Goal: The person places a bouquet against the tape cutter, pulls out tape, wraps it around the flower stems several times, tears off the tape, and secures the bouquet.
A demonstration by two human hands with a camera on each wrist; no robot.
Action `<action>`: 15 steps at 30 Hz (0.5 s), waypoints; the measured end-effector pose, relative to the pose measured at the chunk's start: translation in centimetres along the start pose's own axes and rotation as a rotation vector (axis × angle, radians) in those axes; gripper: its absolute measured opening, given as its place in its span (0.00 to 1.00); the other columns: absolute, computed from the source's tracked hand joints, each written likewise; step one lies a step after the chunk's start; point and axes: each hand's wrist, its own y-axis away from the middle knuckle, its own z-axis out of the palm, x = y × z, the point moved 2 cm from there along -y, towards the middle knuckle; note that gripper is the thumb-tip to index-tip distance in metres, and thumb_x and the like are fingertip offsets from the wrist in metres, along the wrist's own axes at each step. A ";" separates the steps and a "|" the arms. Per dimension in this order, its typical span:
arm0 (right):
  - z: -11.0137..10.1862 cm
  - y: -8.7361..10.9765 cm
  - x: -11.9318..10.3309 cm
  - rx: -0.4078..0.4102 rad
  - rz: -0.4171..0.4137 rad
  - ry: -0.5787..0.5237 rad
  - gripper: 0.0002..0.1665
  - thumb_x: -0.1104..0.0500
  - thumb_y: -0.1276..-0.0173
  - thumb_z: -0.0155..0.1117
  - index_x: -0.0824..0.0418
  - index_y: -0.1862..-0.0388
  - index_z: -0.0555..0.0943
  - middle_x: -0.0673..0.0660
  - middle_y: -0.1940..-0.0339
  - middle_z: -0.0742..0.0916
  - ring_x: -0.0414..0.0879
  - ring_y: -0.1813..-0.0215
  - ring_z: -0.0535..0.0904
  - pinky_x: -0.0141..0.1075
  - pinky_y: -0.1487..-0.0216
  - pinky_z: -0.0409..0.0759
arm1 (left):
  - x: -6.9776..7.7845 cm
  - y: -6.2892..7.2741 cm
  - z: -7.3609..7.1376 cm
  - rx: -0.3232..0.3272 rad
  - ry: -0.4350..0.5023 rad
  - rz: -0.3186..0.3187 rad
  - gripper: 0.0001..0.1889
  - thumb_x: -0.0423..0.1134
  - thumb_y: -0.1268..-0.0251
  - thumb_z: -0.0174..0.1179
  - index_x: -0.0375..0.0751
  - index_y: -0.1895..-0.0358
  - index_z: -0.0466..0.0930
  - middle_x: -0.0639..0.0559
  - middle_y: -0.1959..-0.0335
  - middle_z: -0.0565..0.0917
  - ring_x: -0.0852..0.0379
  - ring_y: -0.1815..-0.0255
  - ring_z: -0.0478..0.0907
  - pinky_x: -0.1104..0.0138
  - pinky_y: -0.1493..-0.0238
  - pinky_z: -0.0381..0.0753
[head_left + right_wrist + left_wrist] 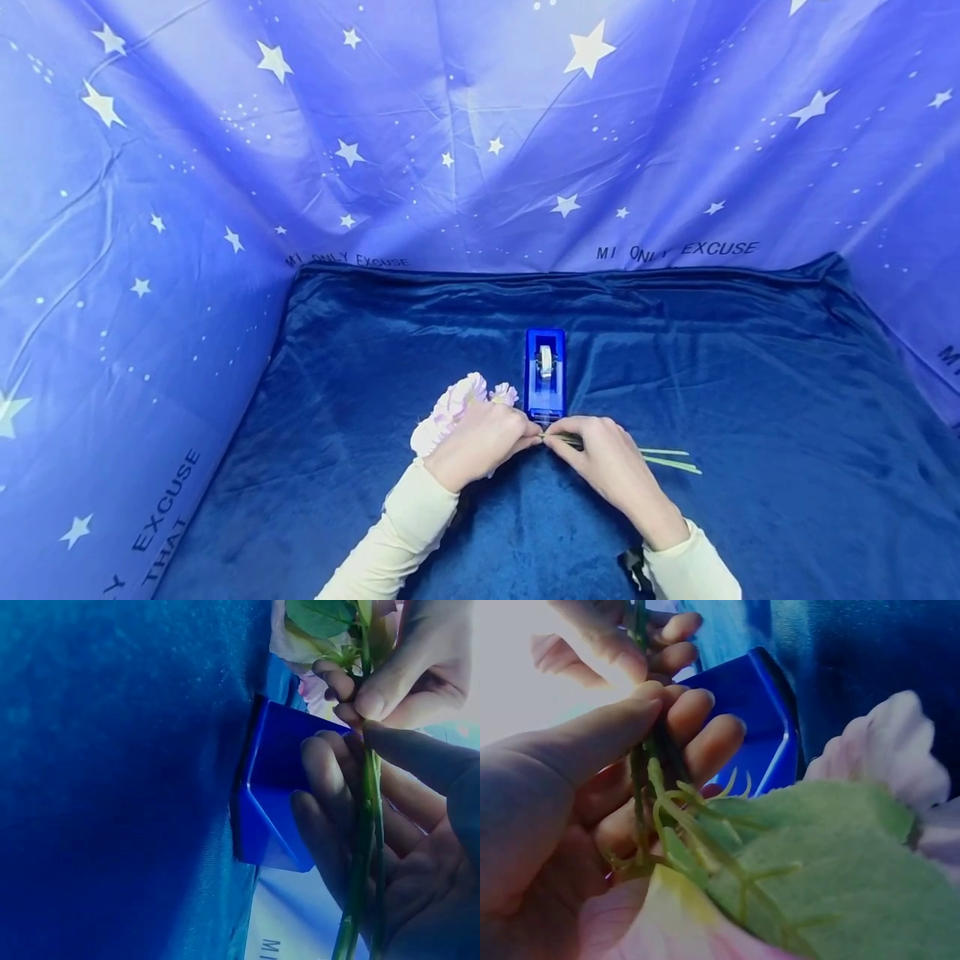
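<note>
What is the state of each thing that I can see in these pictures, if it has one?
Left hand: pinching the stems near the blooms
Right hand: pinching the stems beside the left fingertips
Stems: bunched, ends slightly apart
Pink flowers: petals open
Tape dispenser: loaded with a roll
Dark blue cloth: spread out, wrinkled
Starry backdrop: hanging, creased

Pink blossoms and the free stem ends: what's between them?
The left hand and right hand, both pinching the stems, as the head view shows.
</note>
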 end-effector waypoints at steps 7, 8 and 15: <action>0.0 -0.2 0.3 -0.068 0.026 -0.012 0.06 0.49 0.32 0.67 0.48 0.62 0.86 0.42 0.66 0.87 0.37 0.66 0.81 0.40 0.61 0.77 | 0.1 0.2 0.0 0.061 -0.073 0.010 0.13 0.47 0.29 0.58 0.58 0.75 0.82 0.64 0.79 0.82 0.64 0.78 0.76 0.68 0.77 0.67; 0.1 -0.2 0.4 -0.077 0.030 -0.014 0.07 0.48 0.32 0.67 0.48 0.61 0.86 0.42 0.65 0.88 0.37 0.64 0.81 0.41 0.60 0.78 | 0.1 0.2 0.0 0.068 -0.080 0.011 0.13 0.47 0.29 0.58 0.58 0.75 0.82 0.64 0.79 0.82 0.64 0.78 0.76 0.67 0.77 0.68; 0.4 -0.2 0.4 -0.088 0.062 -0.024 0.13 0.45 0.30 0.63 0.50 0.56 0.86 0.45 0.59 0.89 0.43 0.56 0.85 0.47 0.53 0.80 | 0.2 0.5 -0.2 0.130 -0.115 0.016 0.13 0.47 0.30 0.59 0.59 0.77 0.80 0.65 0.80 0.82 0.64 0.79 0.76 0.67 0.77 0.67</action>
